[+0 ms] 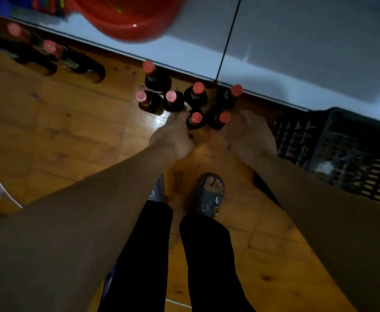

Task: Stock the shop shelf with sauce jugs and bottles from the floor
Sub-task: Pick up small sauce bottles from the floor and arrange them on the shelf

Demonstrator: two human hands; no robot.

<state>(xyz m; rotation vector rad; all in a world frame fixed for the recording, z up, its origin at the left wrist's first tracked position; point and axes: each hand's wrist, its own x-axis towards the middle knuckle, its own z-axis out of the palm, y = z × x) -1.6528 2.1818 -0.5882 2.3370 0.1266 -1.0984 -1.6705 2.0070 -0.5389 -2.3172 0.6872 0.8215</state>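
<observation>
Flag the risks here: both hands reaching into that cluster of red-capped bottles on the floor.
The bottles stand packed together; if the left hand and right hand pull the nearest ones, neighbours could topple.
Grip is unclear in this dim, blurred frame; a bottle might slip.
The black crate sits close by on the right and could catch a lifted bottle.

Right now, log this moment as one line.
stage: reaching down | left hand: at red-capped bottles on floor, grip unclear | right hand: same cluster, grip unclear | black crate: right of bottles
</observation>
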